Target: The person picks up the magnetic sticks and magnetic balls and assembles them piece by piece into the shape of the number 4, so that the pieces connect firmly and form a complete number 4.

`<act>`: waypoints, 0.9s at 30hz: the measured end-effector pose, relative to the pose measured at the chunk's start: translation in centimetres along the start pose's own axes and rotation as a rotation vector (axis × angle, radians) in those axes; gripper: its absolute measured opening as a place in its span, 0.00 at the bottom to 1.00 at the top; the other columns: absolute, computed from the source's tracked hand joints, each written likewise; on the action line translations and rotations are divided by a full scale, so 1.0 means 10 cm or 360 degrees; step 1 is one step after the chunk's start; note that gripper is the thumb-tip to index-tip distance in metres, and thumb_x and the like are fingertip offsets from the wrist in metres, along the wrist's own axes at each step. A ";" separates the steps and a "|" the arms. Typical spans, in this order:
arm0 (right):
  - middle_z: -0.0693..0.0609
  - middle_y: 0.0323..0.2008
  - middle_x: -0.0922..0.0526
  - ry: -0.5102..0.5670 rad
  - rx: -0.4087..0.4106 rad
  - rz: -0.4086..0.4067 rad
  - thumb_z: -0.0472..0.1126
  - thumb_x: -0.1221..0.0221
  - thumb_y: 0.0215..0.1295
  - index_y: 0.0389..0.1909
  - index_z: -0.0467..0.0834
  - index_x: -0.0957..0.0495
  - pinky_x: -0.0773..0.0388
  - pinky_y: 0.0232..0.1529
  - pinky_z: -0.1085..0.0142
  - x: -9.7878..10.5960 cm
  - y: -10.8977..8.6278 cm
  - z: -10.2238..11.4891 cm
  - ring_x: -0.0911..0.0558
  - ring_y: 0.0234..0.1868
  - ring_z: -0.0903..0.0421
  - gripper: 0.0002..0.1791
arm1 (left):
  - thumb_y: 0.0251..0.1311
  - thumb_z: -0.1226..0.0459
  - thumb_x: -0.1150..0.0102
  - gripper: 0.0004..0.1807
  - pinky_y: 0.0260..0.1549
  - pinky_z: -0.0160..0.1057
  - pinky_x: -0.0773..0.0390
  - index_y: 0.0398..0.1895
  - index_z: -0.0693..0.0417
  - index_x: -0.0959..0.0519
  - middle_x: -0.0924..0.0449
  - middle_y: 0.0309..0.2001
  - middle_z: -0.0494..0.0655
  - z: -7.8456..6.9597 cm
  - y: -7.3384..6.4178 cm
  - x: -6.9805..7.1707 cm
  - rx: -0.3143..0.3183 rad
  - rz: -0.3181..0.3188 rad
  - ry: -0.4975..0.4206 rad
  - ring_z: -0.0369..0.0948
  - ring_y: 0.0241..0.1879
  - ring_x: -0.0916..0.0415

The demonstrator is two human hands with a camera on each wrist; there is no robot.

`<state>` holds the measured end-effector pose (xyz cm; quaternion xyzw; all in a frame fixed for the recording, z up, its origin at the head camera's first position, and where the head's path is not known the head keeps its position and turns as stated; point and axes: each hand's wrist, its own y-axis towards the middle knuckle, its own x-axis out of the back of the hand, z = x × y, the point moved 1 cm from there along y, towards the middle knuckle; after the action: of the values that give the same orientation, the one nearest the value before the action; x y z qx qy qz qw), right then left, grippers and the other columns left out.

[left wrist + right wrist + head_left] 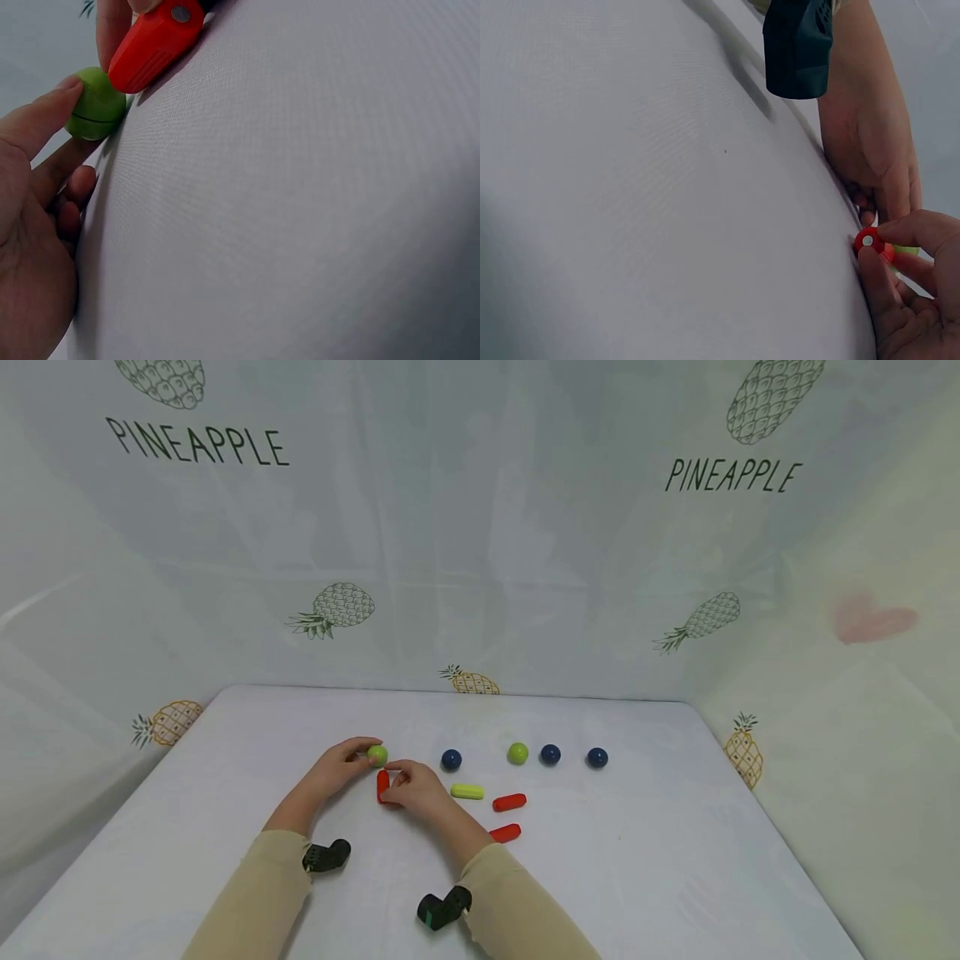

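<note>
In the head view my left hand [336, 768] pinches a light-green ball [378, 756] on the white table. The left wrist view shows a dark seam round the green ball [98, 105], with the thumb on one side and a finger under it. Just in front of it, my right hand [422, 792] pinches a small red oblong plastic piece [383, 786], which points away from me. This red piece [159, 43] has moulded ridges and a grey round rivet, and its tip overlaps the ball's edge in the left wrist view. The right wrist view shows its round end [868, 240] between thumb and finger.
Right of the hands, a dark blue ball [452, 760], a second green ball [517, 753] and two more blue balls [551, 754] stand in a row. Nearer lie a yellow-green oblong piece [467, 791] and two red ones [509, 802], one partly behind the right forearm.
</note>
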<state>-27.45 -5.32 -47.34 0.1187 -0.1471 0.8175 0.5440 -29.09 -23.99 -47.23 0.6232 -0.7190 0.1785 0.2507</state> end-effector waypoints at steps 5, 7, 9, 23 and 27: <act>0.53 0.22 0.25 0.0008 -0.0003 -0.0009 0.35 0.33 0.56 0.57 0.42 0.22 0.30 0.26 0.72 -0.02 -0.01 0.01 0.25 0.21 0.59 0.25 | 0.68 0.62 0.43 0.20 0.54 0.55 0.32 0.61 0.58 0.26 0.29 0.61 0.61 0.01 0.01 -0.01 0.0001 0.0000 0.0008 0.54 0.53 0.31; 0.53 0.22 0.25 0.0014 0.0002 -0.0017 0.35 0.32 0.56 0.56 0.41 0.23 0.30 0.26 0.72 -0.02 -0.02 0.02 0.24 0.21 0.59 0.24 | 0.68 0.62 0.42 0.21 0.50 0.52 0.30 0.61 0.59 0.26 0.26 0.58 0.60 0.01 0.02 -0.01 0.0001 -0.0011 0.0019 0.51 0.49 0.29; 0.53 0.22 0.25 0.0007 0.0018 -0.0023 0.36 0.31 0.56 0.55 0.41 0.23 0.29 0.26 0.72 -0.02 -0.02 0.02 0.24 0.21 0.59 0.24 | 0.67 0.62 0.42 0.21 0.45 0.47 0.30 0.60 0.60 0.26 0.24 0.55 0.60 0.00 0.03 -0.01 0.0000 -0.0019 0.0039 0.48 0.44 0.29; 0.55 0.24 0.25 -0.0002 0.0101 -0.0056 0.35 0.29 0.54 0.51 0.44 0.23 0.28 0.25 0.72 -0.03 0.01 -0.04 0.24 0.21 0.61 0.23 | 0.67 0.58 0.41 0.21 0.47 0.49 0.30 0.59 0.59 0.25 0.25 0.55 0.58 0.03 0.05 -0.05 0.0077 -0.0026 0.0053 0.49 0.47 0.30; 0.55 0.24 0.24 0.0022 0.0122 -0.0052 0.34 0.29 0.54 0.52 0.43 0.24 0.27 0.25 0.72 -0.03 0.01 -0.04 0.23 0.21 0.61 0.24 | 0.67 0.56 0.42 0.22 0.50 0.53 0.31 0.59 0.58 0.25 0.26 0.58 0.59 0.02 0.05 -0.05 0.0085 -0.0002 0.0040 0.51 0.50 0.30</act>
<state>-27.48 -5.45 -47.86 0.1361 -0.1100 0.8143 0.5535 -29.52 -23.62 -47.66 0.6277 -0.7105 0.2052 0.2431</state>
